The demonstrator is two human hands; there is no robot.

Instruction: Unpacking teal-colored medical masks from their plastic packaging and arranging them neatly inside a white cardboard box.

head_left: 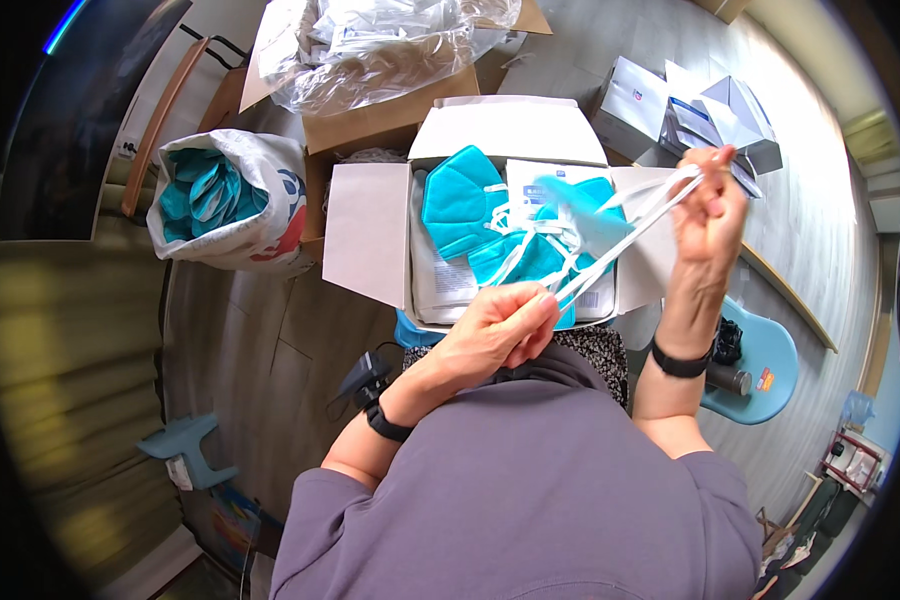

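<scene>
White elastic straps (625,243) stretch slantwise between my two hands. My left hand (505,325) pinches their lower end near the front edge of an open white box (367,235). Higher up and to the right, my right hand (710,210) is closed around the other end. A teal face mask (598,225), smeared by motion, hangs beside the straps over the box; how it joins them is hard to make out. Inside the box lie more teal masks (460,203) with tangled white straps, on top of white printed packets (448,282).
To the left stands a white bag (270,235) filled with teal masks. Behind the box is a large cardboard carton (390,115) with clear plastic packaging (370,40). Grey-white boxes (632,105) lie at the far right. A blue stool (765,350) carries a dark cylinder (728,378).
</scene>
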